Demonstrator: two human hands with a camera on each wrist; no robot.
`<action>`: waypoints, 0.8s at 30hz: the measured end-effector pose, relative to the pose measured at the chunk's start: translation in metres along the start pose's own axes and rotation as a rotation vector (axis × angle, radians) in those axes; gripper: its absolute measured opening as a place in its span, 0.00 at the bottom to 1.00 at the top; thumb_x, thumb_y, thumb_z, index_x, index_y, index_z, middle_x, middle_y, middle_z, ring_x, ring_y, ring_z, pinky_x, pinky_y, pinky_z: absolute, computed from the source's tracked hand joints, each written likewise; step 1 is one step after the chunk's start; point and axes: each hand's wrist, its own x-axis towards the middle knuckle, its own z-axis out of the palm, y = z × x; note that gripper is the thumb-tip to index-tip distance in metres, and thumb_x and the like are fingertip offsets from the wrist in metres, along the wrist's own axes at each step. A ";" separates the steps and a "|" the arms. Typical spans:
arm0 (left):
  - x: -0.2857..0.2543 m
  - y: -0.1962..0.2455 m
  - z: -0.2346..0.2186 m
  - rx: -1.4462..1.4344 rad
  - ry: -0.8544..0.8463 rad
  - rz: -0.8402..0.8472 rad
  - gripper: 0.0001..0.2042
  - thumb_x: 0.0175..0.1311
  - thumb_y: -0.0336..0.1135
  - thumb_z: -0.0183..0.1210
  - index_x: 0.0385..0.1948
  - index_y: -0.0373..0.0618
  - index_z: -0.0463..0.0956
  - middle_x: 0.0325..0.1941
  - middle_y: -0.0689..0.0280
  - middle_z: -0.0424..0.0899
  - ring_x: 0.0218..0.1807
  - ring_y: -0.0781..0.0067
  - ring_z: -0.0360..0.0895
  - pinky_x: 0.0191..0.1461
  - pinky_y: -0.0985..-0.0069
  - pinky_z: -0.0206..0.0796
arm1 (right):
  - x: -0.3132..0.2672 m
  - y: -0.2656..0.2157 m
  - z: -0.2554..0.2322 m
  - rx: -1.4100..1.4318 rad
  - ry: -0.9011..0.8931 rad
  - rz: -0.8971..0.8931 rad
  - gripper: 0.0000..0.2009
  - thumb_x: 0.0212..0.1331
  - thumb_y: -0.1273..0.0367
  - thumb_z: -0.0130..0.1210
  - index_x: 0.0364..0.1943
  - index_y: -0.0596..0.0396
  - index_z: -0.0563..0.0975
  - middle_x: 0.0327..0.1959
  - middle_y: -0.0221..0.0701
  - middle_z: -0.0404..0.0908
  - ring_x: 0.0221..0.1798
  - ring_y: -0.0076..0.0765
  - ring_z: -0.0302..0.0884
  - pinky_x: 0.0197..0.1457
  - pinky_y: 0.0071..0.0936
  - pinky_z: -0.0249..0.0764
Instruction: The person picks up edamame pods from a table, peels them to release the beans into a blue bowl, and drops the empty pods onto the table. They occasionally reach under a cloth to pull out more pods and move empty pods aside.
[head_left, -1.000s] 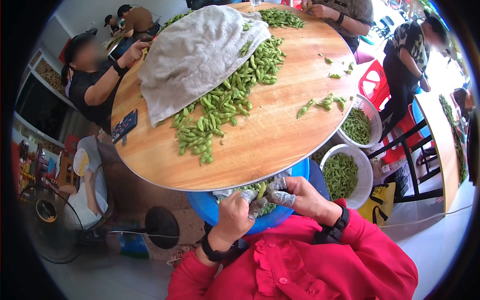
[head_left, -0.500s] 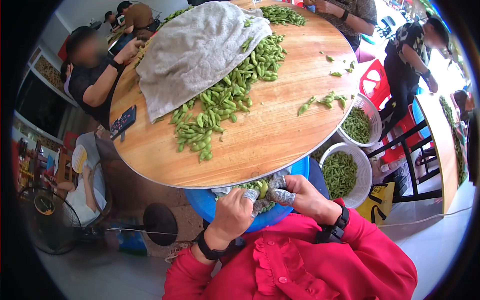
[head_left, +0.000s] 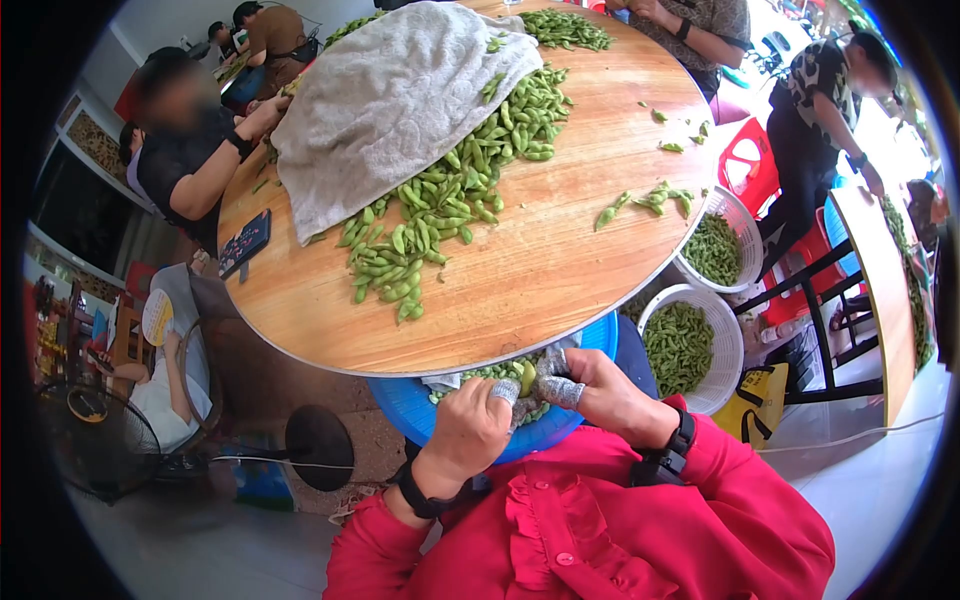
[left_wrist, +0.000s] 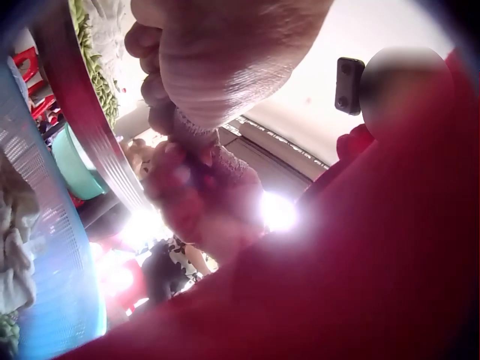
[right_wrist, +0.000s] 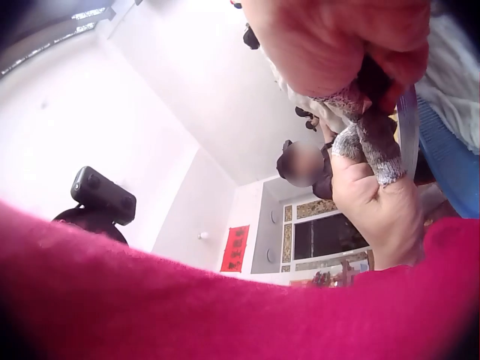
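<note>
Over a blue plastic basket (head_left: 393, 405) two hands meet at a green soybean pod (head_left: 527, 376). The left hand (head_left: 468, 425) pinches it from one side with curled fingers, and the right hand (head_left: 615, 400) grips it from the other. Grey knitted finger covers (head_left: 560, 391) wrap the thumbs and some fingers. Shelled green beans (head_left: 493, 371) and a pale cloth show in the basket below. In the left wrist view the left hand (left_wrist: 225, 60) bends over the darker right hand; in the right wrist view the left hand (right_wrist: 379, 206) shows its covered digits close to the right hand (right_wrist: 337, 45).
A round wooden table (head_left: 560, 270) reaches over the basket, with a pod heap (head_left: 430, 230) partly under a grey towel (head_left: 390, 110). A phone (head_left: 245, 243) lies at its left edge. White baskets of pods (head_left: 735, 345) stand at right, a fan (head_left: 90, 430) at left. Other people surround the table.
Both hands keep nearly the same place, holding the pod with small finger shifts. The person at right has lowered an arm toward the side table; the person at left has shifted slightly.
</note>
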 end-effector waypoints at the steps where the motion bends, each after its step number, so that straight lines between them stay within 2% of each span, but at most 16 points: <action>1: 0.000 0.000 0.001 0.014 0.017 0.017 0.09 0.32 0.25 0.53 0.18 0.36 0.64 0.24 0.52 0.72 0.28 0.55 0.71 0.27 0.67 0.67 | 0.000 -0.002 0.001 0.013 0.006 0.028 0.08 0.55 0.71 0.50 0.36 0.61 0.73 0.31 0.23 0.75 0.34 0.14 0.66 0.38 0.16 0.65; 2: -0.001 0.000 0.003 0.027 0.034 0.034 0.08 0.33 0.25 0.52 0.18 0.36 0.64 0.25 0.53 0.72 0.29 0.57 0.71 0.26 0.69 0.67 | 0.001 -0.004 0.001 0.026 0.013 0.054 0.07 0.55 0.72 0.50 0.36 0.61 0.73 0.32 0.23 0.75 0.34 0.14 0.66 0.38 0.16 0.65; 5: -0.004 -0.001 0.008 -0.203 0.060 -0.065 0.09 0.37 0.24 0.55 0.24 0.35 0.68 0.25 0.52 0.74 0.27 0.51 0.72 0.29 0.65 0.66 | 0.004 0.002 0.001 0.179 -0.050 0.046 0.07 0.55 0.73 0.49 0.37 0.61 0.73 0.33 0.24 0.75 0.36 0.15 0.68 0.40 0.16 0.66; 8: -0.008 0.001 0.024 -0.597 0.222 -0.228 0.06 0.52 0.31 0.54 0.27 0.39 0.70 0.24 0.59 0.75 0.22 0.63 0.72 0.26 0.73 0.64 | 0.004 0.012 0.001 0.287 -0.114 -0.068 0.08 0.55 0.73 0.49 0.38 0.61 0.72 0.34 0.24 0.76 0.37 0.17 0.69 0.42 0.17 0.66; 11: -0.017 0.002 0.028 -0.944 0.200 -0.559 0.11 0.59 0.40 0.50 0.28 0.41 0.70 0.23 0.66 0.74 0.21 0.77 0.69 0.24 0.81 0.61 | 0.006 0.009 0.007 0.297 -0.141 -0.227 0.08 0.55 0.72 0.49 0.38 0.61 0.72 0.34 0.24 0.76 0.36 0.17 0.68 0.40 0.18 0.67; 14: -0.008 0.000 0.014 -1.221 0.062 -0.784 0.07 0.58 0.34 0.51 0.28 0.40 0.70 0.17 0.69 0.73 0.20 0.83 0.68 0.23 0.83 0.60 | 0.010 0.019 0.001 0.041 -0.057 -0.246 0.07 0.54 0.72 0.50 0.36 0.60 0.72 0.34 0.28 0.76 0.35 0.19 0.69 0.38 0.20 0.67; 15: -0.008 0.000 0.016 -1.139 0.066 -0.731 0.11 0.60 0.40 0.50 0.30 0.40 0.70 0.21 0.70 0.73 0.21 0.86 0.66 0.21 0.87 0.57 | 0.009 0.018 0.000 -0.065 -0.032 -0.245 0.07 0.54 0.72 0.51 0.35 0.60 0.72 0.33 0.29 0.76 0.35 0.21 0.69 0.37 0.21 0.67; 18: -0.010 0.004 0.028 -1.149 0.193 -0.665 0.09 0.60 0.37 0.49 0.31 0.40 0.69 0.21 0.70 0.73 0.20 0.87 0.65 0.20 0.88 0.55 | 0.010 0.009 0.002 -0.311 0.002 -0.279 0.05 0.51 0.74 0.52 0.32 0.60 0.73 0.30 0.34 0.75 0.33 0.27 0.71 0.36 0.24 0.67; 19: -0.010 0.003 0.020 -1.175 0.109 -0.748 0.05 0.57 0.31 0.48 0.29 0.39 0.70 0.20 0.69 0.73 0.21 0.86 0.66 0.22 0.88 0.58 | 0.010 0.005 0.005 -0.349 -0.009 -0.314 0.05 0.49 0.75 0.52 0.31 0.60 0.73 0.29 0.36 0.74 0.32 0.30 0.71 0.36 0.25 0.67; 20: -0.014 0.000 0.023 -1.218 0.089 -0.816 0.05 0.57 0.30 0.47 0.31 0.40 0.70 0.22 0.69 0.73 0.21 0.86 0.66 0.22 0.89 0.57 | 0.011 0.002 0.006 -0.387 -0.019 -0.350 0.05 0.48 0.76 0.52 0.30 0.61 0.73 0.28 0.38 0.74 0.32 0.34 0.72 0.36 0.26 0.67; 21: -0.018 -0.005 0.028 -1.263 0.067 -0.883 0.06 0.57 0.30 0.46 0.33 0.42 0.69 0.24 0.70 0.73 0.20 0.87 0.65 0.21 0.89 0.56 | 0.014 0.008 0.009 -0.435 0.006 -0.418 0.06 0.45 0.77 0.53 0.29 0.61 0.73 0.28 0.41 0.73 0.31 0.42 0.72 0.36 0.29 0.68; 22: -0.021 -0.008 0.032 -1.308 0.043 -0.950 0.06 0.57 0.29 0.45 0.34 0.43 0.69 0.25 0.70 0.73 0.20 0.87 0.65 0.21 0.90 0.55 | 0.017 0.014 0.009 -0.472 -0.001 -0.404 0.06 0.44 0.76 0.53 0.29 0.62 0.73 0.29 0.42 0.73 0.32 0.43 0.72 0.36 0.30 0.68; 23: -0.020 -0.007 0.037 -1.386 0.093 -1.029 0.09 0.55 0.28 0.42 0.35 0.45 0.70 0.27 0.72 0.72 0.19 0.88 0.64 0.20 0.91 0.54 | 0.020 0.020 0.008 -0.510 -0.005 -0.389 0.07 0.44 0.76 0.53 0.30 0.62 0.73 0.30 0.44 0.73 0.33 0.44 0.72 0.36 0.31 0.68; 24: -0.021 -0.008 0.038 -1.419 0.086 -1.031 0.09 0.54 0.27 0.43 0.35 0.44 0.70 0.27 0.72 0.72 0.20 0.87 0.65 0.20 0.90 0.55 | 0.021 0.024 0.007 -0.548 -0.008 -0.374 0.08 0.43 0.76 0.54 0.30 0.62 0.73 0.30 0.45 0.73 0.33 0.45 0.72 0.36 0.31 0.68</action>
